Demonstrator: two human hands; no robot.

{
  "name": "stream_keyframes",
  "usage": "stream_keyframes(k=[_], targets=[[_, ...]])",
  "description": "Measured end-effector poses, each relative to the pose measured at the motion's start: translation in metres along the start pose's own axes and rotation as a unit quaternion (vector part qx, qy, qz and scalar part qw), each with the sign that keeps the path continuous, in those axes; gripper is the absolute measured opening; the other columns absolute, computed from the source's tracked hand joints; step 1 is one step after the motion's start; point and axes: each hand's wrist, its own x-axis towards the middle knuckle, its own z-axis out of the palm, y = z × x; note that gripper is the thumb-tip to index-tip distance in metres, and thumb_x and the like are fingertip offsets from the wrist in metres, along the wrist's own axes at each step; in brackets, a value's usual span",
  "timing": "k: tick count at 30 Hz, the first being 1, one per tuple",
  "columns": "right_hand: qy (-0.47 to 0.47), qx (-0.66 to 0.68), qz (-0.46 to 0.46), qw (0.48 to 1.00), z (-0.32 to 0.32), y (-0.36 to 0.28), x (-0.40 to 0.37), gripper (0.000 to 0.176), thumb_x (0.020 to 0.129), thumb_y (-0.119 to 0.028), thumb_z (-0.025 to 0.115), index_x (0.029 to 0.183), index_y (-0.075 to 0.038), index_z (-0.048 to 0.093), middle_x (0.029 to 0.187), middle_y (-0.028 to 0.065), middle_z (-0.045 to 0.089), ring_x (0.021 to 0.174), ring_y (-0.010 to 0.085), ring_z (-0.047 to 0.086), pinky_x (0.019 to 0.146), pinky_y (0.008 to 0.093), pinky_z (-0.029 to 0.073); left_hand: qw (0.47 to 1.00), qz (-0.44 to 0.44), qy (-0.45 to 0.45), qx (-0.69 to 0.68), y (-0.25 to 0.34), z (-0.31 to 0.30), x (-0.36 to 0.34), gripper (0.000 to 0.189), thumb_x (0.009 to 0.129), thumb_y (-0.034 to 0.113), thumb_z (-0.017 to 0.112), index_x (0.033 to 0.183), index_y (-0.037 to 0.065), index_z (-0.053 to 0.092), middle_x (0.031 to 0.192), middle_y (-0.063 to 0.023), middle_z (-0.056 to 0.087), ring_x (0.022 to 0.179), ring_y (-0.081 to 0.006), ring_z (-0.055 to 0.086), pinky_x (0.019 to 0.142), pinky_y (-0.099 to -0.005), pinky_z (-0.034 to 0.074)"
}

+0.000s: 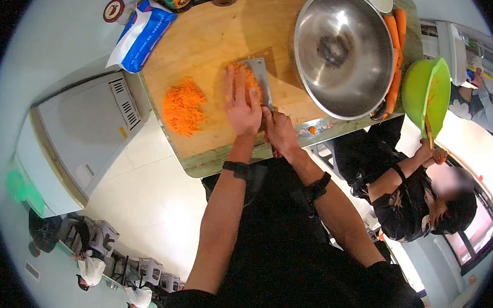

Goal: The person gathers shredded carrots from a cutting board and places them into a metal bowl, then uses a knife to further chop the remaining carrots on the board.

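Right hand [279,130]: fingers closed around the handle of a cleaver [260,77], blade pointing away from the body. Left hand [242,108]: fingers extended and loosely spread over a pile of carrot shreds [250,79], palm down, grasping nothing visible. Thumb just beside the blade; whether they touch, cannot tell. The pile lies on a wooden board [205,38], left of the blade and partly hidden by the hand. A second, looser heap [184,107] sits well apart, farther left on the same board.

On handling: firm wrist on the cleaver, slow and short moves, blade face close to the board. The flat left hand suits herding shreds; thumb and fingertips are better drawn back from the edge. Light pressure should do, as loose shreds probably slide and scatter.

Count: one cleaver. Two groups of shreds. One wide metal bowl [366,76], right of the cleaver. One green basin [418,95], tilted, beyond the surface [194,169] edge, next to one co-worker [399,207]. Whole carrots [401,29] along the bowl's right side: at least three, overlap prevents an exact tally. One orange scrap [312,131] near the front edge. One blue-and-white packet [148,36], far left corner.
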Motion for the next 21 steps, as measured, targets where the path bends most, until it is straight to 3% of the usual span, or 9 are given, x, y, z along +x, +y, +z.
stream_keyframes(k=[1, 3, 7, 9, 11, 16, 18, 21], targets=[[-0.002, 0.000, -0.003, 1.000, 0.002, -0.002, -0.003, 0.049, 0.105, -0.041, 0.040, 0.103, 0.004, 0.059, 0.080, 0.0302, 0.066, 0.083, 0.0478, 0.066, 0.073, 0.0547, 0.052, 1.000, -0.005, 0.005, -0.015, 0.003, 0.000, 0.001, 0.042, 0.098, 0.021, 0.051, 0.137, 0.006, 0.054, 0.152, -0.0145, 0.042, 0.141, -0.0368, 0.036, 0.116, -0.0474, 0.028], [0.096, -0.027, -0.111, 0.989, 0.003, -0.004, -0.007, 0.046, 0.105, -0.039, 0.040, 0.106, 0.003, 0.059, 0.081, 0.0308, 0.065, 0.083, 0.0494, 0.064, 0.072, 0.0547, 0.053, 0.999, -0.005, 0.014, -0.032, 0.004, 0.000, 0.005, 0.041, 0.096, 0.018, 0.055, 0.133, 0.003, 0.057, 0.150, -0.0167, 0.044, 0.139, -0.0387, 0.039, 0.114, -0.0482, 0.032], [0.088, -0.015, -0.103, 0.991, 0.007, -0.005, -0.004, 0.044, 0.105, -0.037, 0.040, 0.108, 0.002, 0.059, 0.080, 0.0306, 0.065, 0.083, 0.0498, 0.064, 0.071, 0.0549, 0.052, 0.998, 0.004, 0.018, -0.059, 0.005, -0.003, 0.009, 0.042, 0.094, 0.012, 0.056, 0.134, 0.002, 0.055, 0.148, -0.0179, 0.045, 0.139, -0.0393, 0.039, 0.113, -0.0474, 0.033], [0.108, -0.007, -0.164, 0.981, 0.004, -0.012, -0.010, 0.044, 0.105, -0.036, 0.040, 0.106, 0.003, 0.061, 0.080, 0.0299, 0.065, 0.082, 0.0487, 0.064, 0.072, 0.0543, 0.052, 0.998, 0.010, 0.014, -0.056, 0.008, -0.010, 0.011, 0.042, 0.094, 0.010, 0.056, 0.135, 0.002, 0.055, 0.148, -0.0182, 0.045, 0.139, -0.0396, 0.039, 0.113, -0.0474, 0.033], [0.088, 0.011, -0.156, 0.984, -0.002, -0.021, -0.019, 0.044, 0.105, -0.035, 0.040, 0.105, 0.003, 0.062, 0.081, 0.0298, 0.065, 0.083, 0.0480, 0.065, 0.072, 0.0535, 0.052, 0.998, 0.018, 0.027, -0.062, 0.015, -0.016, 0.016, 0.043, 0.093, 0.007, 0.056, 0.135, 0.001, 0.053, 0.146, -0.0182, 0.046, 0.138, -0.0396, 0.039, 0.113, -0.0470, 0.034], [0.069, 0.012, -0.165, 0.984, -0.037, -0.057, -0.057, 0.046, 0.105, -0.033, 0.040, 0.098, 0.004, 0.066, 0.082, 0.0295, 0.066, 0.082, 0.0460, 0.065, 0.074, 0.0511, 0.052, 0.998, 0.036, 0.025, -0.047, 0.063, -0.043, 0.029, 0.042, 0.094, 0.007, 0.054, 0.135, 0.000, 0.052, 0.147, -0.0174, 0.045, 0.140, -0.0371, 0.038, 0.115, -0.0452, 0.031], [0.120, 0.031, -0.211, 0.969, -0.046, -0.056, -0.066, 0.044, 0.105, -0.030, 0.041, 0.097, 0.003, 0.067, 0.080, 0.0275, 0.066, 0.078, 0.0452, 0.065, 0.072, 0.0502, 0.052, 0.997, 0.036, 0.025, -0.064, 0.087, -0.052, 0.034, 0.042, 0.095, 0.008, 0.053, 0.136, 0.000, 0.052, 0.148, -0.0164, 0.044, 0.141, -0.0350, 0.036, 0.117, -0.0443, 0.028], [0.176, 0.009, -0.195, 0.965, -0.084, -0.067, -0.098, 0.041, 0.106, -0.028, 0.040, 0.095, 0.002, 0.067, 0.078, 0.0259, 0.066, 0.077, 0.0442, 0.065, 0.069, 0.0493, 0.051, 0.993, 0.086, 0.023, -0.074, 0.137, -0.052, 0.043, 0.043, 0.095, 0.011, 0.054, 0.136, 0.000, 0.052, 0.148, -0.0167, 0.044, 0.140, -0.0360, 0.038, 0.117, -0.0453, 0.029]])
